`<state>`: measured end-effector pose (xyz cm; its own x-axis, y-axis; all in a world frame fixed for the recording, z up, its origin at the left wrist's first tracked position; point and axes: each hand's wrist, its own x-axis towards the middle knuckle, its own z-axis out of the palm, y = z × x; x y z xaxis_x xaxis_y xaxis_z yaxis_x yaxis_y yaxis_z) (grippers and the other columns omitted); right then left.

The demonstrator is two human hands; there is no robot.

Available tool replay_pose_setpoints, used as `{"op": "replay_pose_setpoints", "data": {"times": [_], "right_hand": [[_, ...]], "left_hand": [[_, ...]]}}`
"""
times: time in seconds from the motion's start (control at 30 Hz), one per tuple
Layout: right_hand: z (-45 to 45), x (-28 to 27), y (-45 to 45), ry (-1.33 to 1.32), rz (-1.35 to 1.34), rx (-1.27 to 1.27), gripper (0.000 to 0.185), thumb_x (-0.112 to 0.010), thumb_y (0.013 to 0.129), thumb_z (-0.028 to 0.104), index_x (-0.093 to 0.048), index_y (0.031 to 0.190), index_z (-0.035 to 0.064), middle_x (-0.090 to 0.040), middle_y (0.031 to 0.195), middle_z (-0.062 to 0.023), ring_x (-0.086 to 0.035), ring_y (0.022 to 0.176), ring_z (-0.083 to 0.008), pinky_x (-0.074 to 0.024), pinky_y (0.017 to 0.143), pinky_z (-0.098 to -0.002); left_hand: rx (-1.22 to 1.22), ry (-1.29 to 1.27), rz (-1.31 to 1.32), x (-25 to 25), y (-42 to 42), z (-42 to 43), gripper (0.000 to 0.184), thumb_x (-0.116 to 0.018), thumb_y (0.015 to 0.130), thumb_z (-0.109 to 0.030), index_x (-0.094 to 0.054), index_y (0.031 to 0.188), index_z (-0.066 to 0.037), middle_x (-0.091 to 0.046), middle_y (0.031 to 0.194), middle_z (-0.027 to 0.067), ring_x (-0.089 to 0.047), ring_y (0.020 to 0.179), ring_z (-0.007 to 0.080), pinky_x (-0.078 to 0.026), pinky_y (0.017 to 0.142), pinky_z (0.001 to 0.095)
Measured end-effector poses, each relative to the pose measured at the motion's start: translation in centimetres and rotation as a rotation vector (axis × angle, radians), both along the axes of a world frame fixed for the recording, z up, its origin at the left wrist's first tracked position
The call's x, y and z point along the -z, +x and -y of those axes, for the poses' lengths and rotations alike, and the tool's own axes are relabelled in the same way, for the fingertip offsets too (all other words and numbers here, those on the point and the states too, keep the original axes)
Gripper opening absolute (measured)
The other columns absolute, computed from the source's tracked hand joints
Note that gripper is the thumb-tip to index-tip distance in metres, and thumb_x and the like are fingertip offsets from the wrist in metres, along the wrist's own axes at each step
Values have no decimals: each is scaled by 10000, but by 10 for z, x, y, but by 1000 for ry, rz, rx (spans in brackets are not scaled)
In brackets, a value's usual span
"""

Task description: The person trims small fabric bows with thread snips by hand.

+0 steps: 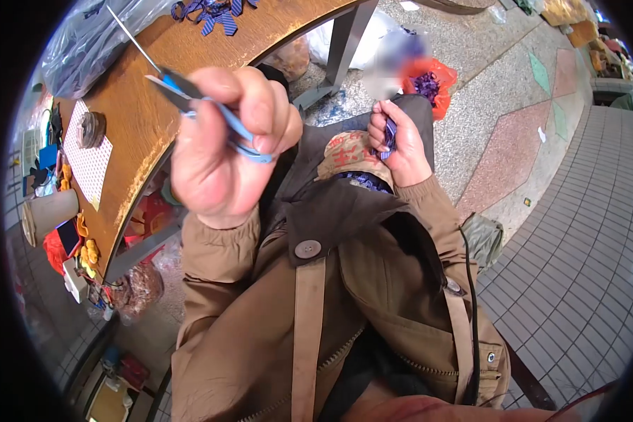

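Note:
My left hand (235, 137), raised at the left over the table edge, is closed around scissors (240, 130) with light blue handles and dark blades. A thin metal rod (135, 39) with a blue base sticks out past the same fingers; motion blurs how it is held. Over my lap, my right hand (405, 141) is closed on a small navy striped cloth piece (388, 137), like a miniature necktie. Beside it, a tan bag (350, 151) with red marks rests on my lap, with more navy striped cloth (364, 181) at its near edge.
Navy striped ties (219, 17) and a clear plastic bag (91, 53) lie on the wooden table (155, 116). A white dotted sheet (86, 158) bears a dark round object (91, 130). A red plastic bag (439, 81) with purple pieces is on the floor beyond a metal table leg (344, 46).

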<state>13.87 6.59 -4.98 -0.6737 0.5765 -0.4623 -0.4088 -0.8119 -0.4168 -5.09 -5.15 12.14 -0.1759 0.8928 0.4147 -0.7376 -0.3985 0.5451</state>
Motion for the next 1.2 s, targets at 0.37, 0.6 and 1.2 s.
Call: {"op": "replay_pose_setpoints", "data": {"times": [0.37,0.6,1.2], "right_hand": [[0,4,4,-87,-38,0,190,-537,965,216,-542,869,52,-419,551,-1,-335,402,-83,-243,333,-218],[1,3,5,-103,-51,3,184,-528,968,209,-543,871,52,-430,562,-7,-336,405,-85,-242,333,-215],[3,4,0,-76,-43,-12,189,-531,967,217,-547,872,54,-431,559,-7,-342,403,-87,-251,343,-219]], "left_hand": [[-36,87,-420,-46,-10,37,367,-527,952,-78,-507,1313,-143,-579,912,20,-460,629,83,-403,514,238],[-61,172,-401,-40,-10,10,378,-553,935,-75,-522,1308,-127,-605,942,42,-471,621,82,-405,510,239],[-62,406,-329,-47,22,-7,410,-623,892,-66,-559,1296,-88,-671,1021,99,-498,599,81,-411,499,244]]}}
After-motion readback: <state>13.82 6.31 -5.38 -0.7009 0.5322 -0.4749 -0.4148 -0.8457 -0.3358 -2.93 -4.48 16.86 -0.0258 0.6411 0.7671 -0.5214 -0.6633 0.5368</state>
